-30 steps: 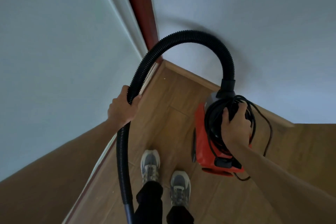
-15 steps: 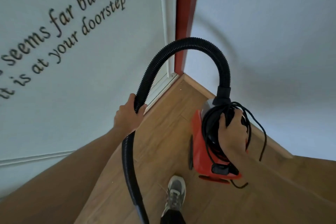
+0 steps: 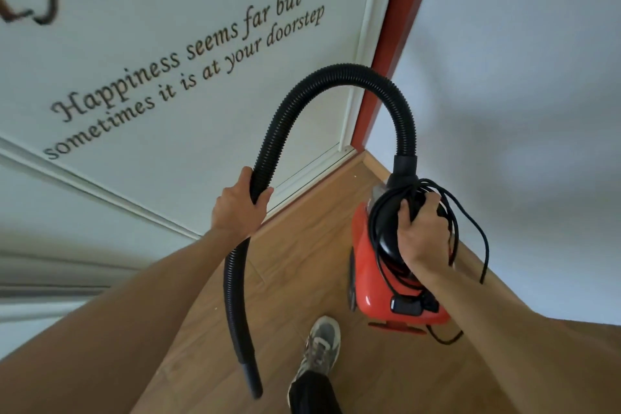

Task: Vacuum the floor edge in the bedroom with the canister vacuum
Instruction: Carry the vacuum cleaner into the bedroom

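Note:
A red canister vacuum (image 3: 373, 286) hangs above the wooden floor (image 3: 302, 262), carried by its black top handle in my right hand (image 3: 421, 228). A coiled black power cord (image 3: 450, 212) is bunched under the same hand, with loose ends dangling. A black ribbed hose (image 3: 322, 84) arches up from the canister's top and down to the left. My left hand (image 3: 238, 205) is closed around the hose partway along. Below that hand the hose hangs free, and its smooth nozzle end (image 3: 252, 376) is near the floor.
A white wall (image 3: 168, 144) with a lettered decal stands on the left, with a white skirting strip (image 3: 312, 171) at its foot. A red door frame (image 3: 386, 50) fills the corner. A pale wall (image 3: 521, 111) with wooden skirting runs on the right. My grey shoe (image 3: 321, 346) is on the floor.
The view has swung up and left, bringing the wall lettering into sight. One shoe has left the view. Both hands keep their grips on the hose and the vacuum.

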`<state>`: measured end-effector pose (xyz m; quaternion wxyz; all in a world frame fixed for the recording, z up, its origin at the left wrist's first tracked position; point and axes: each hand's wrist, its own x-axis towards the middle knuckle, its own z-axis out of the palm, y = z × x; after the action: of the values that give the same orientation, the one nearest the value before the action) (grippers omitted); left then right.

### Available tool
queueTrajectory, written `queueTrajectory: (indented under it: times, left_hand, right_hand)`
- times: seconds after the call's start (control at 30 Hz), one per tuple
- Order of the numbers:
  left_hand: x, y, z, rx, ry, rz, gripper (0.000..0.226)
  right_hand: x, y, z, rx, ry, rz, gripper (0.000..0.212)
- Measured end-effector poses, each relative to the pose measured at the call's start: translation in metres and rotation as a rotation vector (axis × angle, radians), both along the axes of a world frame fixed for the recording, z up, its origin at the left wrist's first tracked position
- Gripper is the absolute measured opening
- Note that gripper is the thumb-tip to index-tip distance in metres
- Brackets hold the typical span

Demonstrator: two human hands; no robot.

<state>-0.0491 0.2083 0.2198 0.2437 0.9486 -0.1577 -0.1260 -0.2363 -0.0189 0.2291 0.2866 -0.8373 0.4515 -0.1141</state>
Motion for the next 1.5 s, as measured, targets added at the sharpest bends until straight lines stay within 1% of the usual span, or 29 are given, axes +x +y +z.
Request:
queueTrajectory:
  times: [0.23, 0.4, 0.57, 0.83, 0.93, 1.13, 1.23, 1.37, 1.5]
  left_hand:
    - [-0.045, 0.059, 0.07, -0.055, -0.01, 0.162, 0.033]
    - [-0.076, 0.093, 0.13, -0.106, -0.056, 0.221, 0.032]
    - [-0.096, 0.102, 0.193, -0.202, -0.105, 0.284, 0.031]
    - [-0.118, 0.123, 0.29, -0.298, -0.131, 0.363, 0.032]
    - [-0.128, 0.129, 0.321, -0.317, -0.169, 0.384, 0.033]
    - [-0.164, 0.137, 0.377, -0.324, -0.243, 0.48, 0.04]
    - [-0.187, 0.135, 0.405, -0.275, -0.267, 0.478, 0.042]
    - [-0.222, 0.129, 0.441, -0.272, -0.294, 0.463, 0.041]
    - [-0.25, 0.135, 0.475, -0.236, -0.367, 0.549, 0.04]
  right_hand:
    - [-0.016, 0.048, 0.07, -0.079, -0.011, 0.202, 0.037]
    - [-0.028, 0.075, 0.144, -0.087, -0.084, 0.257, 0.037]
    - [-0.032, 0.093, 0.222, -0.07, -0.144, 0.305, 0.037]
    - [-0.036, 0.107, 0.318, -0.097, -0.201, 0.4, 0.036]
    - [-0.039, 0.107, 0.346, -0.121, -0.213, 0.439, 0.037]
    - [-0.052, 0.105, 0.396, -0.102, -0.264, 0.535, 0.036]
    - [-0.063, 0.102, 0.413, -0.109, -0.293, 0.578, 0.036]
    - [-0.08, 0.1, 0.436, -0.104, -0.329, 0.645, 0.035]
    - [-0.094, 0.105, 0.458, -0.089, -0.359, 0.724, 0.037]
